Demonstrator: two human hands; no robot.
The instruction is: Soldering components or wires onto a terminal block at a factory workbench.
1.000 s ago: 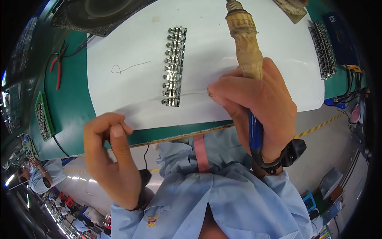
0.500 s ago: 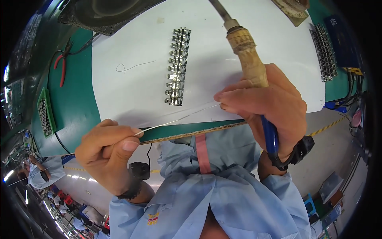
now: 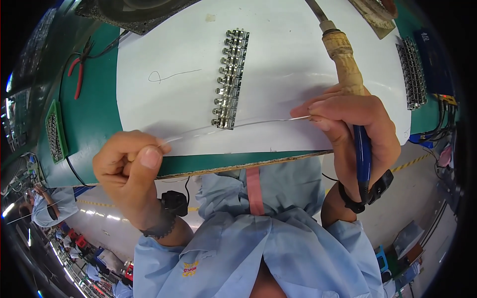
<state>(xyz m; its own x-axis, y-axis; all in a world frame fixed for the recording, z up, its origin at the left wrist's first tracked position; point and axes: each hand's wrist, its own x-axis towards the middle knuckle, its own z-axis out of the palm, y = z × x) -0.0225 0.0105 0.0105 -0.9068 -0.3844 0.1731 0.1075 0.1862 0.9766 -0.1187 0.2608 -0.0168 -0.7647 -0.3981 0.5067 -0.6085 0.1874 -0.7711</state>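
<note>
My left hand (image 3: 130, 166) is closed at the table's near edge, pinching one end of a thin silvery solder wire (image 3: 263, 121) between thumb and forefinger. The wire stretches across to my right hand (image 3: 365, 124), whose thumb and fingertips pinch its other end. That same hand also holds a soldering iron (image 3: 349, 72) with a worn tan grip and a blue rear handle; its metal shaft points away, and its tip is out of view. Just beyond the wire, a strip of shiny metal connector pieces (image 3: 231, 79) lies on the white sheet (image 3: 288, 59).
Red-handled pliers (image 3: 77, 74) and a green board with metal pieces (image 3: 54, 131) lie at left. A thin bent wire (image 3: 174, 76) rests on the paper. More metal strips (image 3: 412, 74) are at right. A dark round-topped object (image 3: 139, 12) stands at the far left.
My hands have moved apart, the right one going right and slightly away with the soldering iron. The wire between them now spans a longer stretch. The view has shifted slightly.
</note>
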